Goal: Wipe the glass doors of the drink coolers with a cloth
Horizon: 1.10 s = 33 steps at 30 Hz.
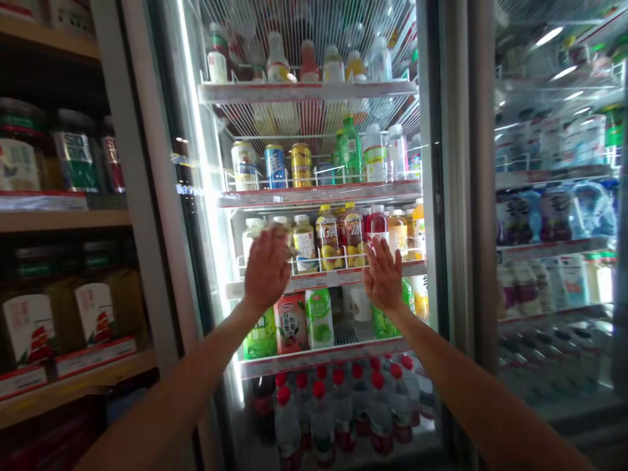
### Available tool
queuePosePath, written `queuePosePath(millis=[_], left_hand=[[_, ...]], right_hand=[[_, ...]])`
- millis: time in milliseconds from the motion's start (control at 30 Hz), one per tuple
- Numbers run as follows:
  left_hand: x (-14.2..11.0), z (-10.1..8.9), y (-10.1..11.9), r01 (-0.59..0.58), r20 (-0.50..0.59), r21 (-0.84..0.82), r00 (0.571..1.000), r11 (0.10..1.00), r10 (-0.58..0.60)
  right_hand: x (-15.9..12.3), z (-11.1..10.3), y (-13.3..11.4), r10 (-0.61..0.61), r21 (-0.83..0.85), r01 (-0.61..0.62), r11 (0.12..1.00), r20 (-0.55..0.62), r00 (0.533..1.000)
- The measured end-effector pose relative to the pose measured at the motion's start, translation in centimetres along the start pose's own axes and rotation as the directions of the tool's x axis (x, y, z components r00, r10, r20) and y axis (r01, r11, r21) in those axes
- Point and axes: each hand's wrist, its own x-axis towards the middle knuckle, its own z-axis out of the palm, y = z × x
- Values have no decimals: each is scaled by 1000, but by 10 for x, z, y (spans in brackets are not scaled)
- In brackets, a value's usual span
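Hands are raised to the third shelf [324, 280] of an open cooler. Left hand [267, 269] has its fingers closed round a pale bottle [279, 230] at the shelf's left end, beside a yellow-label bottle [305, 243]. Right hand [383, 275] is flat and released, fingers spread, holding nothing, in front of the red-cap bottle [377, 226].

Risks, as judged: bottles stand packed behind a low wire rail; a lift that catches the rail could tip neighbours forward. The spread right hand could nudge the red-cap bottle. Anything dropped would strike the red-capped water bottles [343, 412] below.
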Motion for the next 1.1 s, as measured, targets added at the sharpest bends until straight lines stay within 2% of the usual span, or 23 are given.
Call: queuePosePath(millis=[33, 67, 100, 167, 267, 333, 433, 500, 533, 633, 700, 767, 800, 867, 900, 967, 1000, 1033, 1100], left_hand=[[-1, 4, 15, -110, 60, -41, 992, 993, 112], [-2, 9, 30, -167, 92, -72, 981, 983, 173], [-2, 13, 42, -173, 98, -88, 978, 981, 181], [2, 20, 60, -86, 71, -98, 993, 992, 93], [8, 21, 62, -21, 67, -147, 997, 989, 31], [6, 15, 51, -10, 102, -201, 994, 980, 31], [-7, -3, 17, -9, 150, -232, 988, 973, 45], [-18, -14, -10, 24, 97, -166, 995, 986, -8], [-22, -18, -22, 85, 44, -117, 996, 990, -80], [-30, -22, -44, 233, -33, -10, 972, 972, -233], [-31, -21, -47, 226, -28, 30, 974, 974, -225], [-30, -18, -45, 192, -34, 53, 981, 980, -191], [-30, -17, -43, 183, -39, 56, 983, 982, -181], [-29, -17, -40, 189, -42, 54, 982, 981, -187], [-29, -17, -39, 197, -47, 53, 980, 979, -194], [-29, -17, -38, 209, -56, 54, 977, 976, -206], [-29, -17, -37, 210, -61, 55, 976, 976, -207], [-29, -16, -37, 209, -63, 57, 977, 976, -206], [-30, -16, -36, 206, -66, 62, 977, 977, -202]], right_hand=[[0, -1, 0, -6, 8, 6, 1000, -8, 1000], [0, -2, -1, -11, 21, 11, 1000, -22, 1000], [2, -4, -3, -9, 40, 11, 999, -39, 999], [9, -8, -16, -6, 106, 15, 994, -86, 996], [30, -11, -51, -94, 307, 122, 944, -105, 990], [45, -7, -76, -182, 459, 191, 868, -65, 981], [59, 3, -105, -157, 547, 119, 828, 23, 987], [60, 10, -119, -149, 487, 95, 868, 72, 986], [59, 13, -126, -166, 432, 107, 895, 101, 981], [58, 17, -134, -268, 258, 219, 941, 171, 948], [62, 14, -117, -333, 186, 302, 935, 170, 927], [68, 6, -74, -316, 110, 302, 947, 147, 937], [73, 0, -45, -247, 61, 241, 969, 129, 960], [84, -12, 18, 51, -76, -46, 996, 70, 996], [91, -17, 46, 221, -120, -219, 968, 5, 975], [106, -22, 82, 427, -140, -441, 887, -115, 897], [113, -21, 86, 473, -135, -492, 860, -153, 868], [119, -18, 80, 476, -127, -497, 858, -164, 864], [126, -8, 48, 377, -103, -389, 915, -123, 918]])
